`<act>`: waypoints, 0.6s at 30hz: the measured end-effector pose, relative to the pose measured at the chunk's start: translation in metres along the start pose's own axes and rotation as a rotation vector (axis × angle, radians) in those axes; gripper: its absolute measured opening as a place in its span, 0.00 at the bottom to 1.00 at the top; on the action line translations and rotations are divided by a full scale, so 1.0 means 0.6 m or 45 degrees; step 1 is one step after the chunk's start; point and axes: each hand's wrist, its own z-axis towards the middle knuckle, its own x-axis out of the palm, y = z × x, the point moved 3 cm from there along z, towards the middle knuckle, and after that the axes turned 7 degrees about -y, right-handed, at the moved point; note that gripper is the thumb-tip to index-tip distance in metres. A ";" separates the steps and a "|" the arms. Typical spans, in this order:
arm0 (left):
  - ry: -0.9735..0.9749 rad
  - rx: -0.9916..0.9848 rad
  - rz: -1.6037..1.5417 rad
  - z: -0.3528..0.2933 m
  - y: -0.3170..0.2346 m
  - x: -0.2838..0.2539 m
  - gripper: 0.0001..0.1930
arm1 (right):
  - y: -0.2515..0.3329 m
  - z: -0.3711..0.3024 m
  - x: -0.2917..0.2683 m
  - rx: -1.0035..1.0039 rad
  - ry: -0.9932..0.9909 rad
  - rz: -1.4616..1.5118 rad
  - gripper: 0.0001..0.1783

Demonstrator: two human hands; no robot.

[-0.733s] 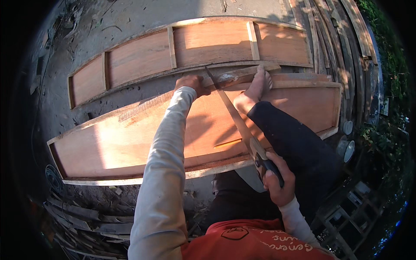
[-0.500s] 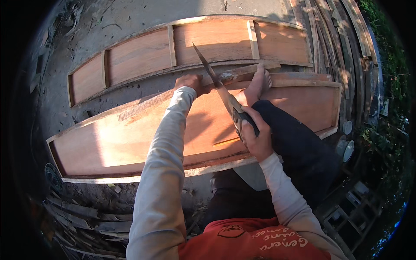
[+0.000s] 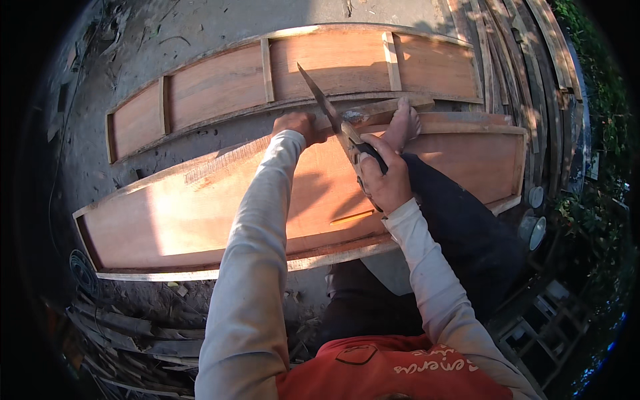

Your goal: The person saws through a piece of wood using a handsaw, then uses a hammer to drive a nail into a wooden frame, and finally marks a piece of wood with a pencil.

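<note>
My right hand (image 3: 387, 177) is closed around the dark handle of a handsaw (image 3: 320, 97), its blade pointing away and to the left. The blade crosses a narrow strip of wood (image 3: 383, 110) just right of my left hand (image 3: 298, 127). That hand wraps round the strip's left end, fingers partly hidden. My bare foot (image 3: 402, 127) is at the strip's right part. Beneath lies a long framed plywood panel (image 3: 220, 227), with a thin orange stick-like thing (image 3: 353, 217) on it near my right forearm.
Beyond it lies a second framed panel (image 3: 220, 80) with crosspieces. Long boards (image 3: 533, 87) are stacked at the right, near a pale round container (image 3: 531, 232) and green plants (image 3: 593, 213). Split wood pieces (image 3: 133, 327) lie at the lower left, beside a coiled hose or cable (image 3: 83, 273).
My right hand has moved forward with the saw, bringing the handle closer to the wood strip. My left hand keeps its grip, and my foot stays in place.
</note>
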 end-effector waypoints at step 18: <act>-0.013 -0.026 0.041 0.004 0.042 0.001 0.31 | 0.091 -0.243 -0.144 0.082 0.077 -0.063 0.24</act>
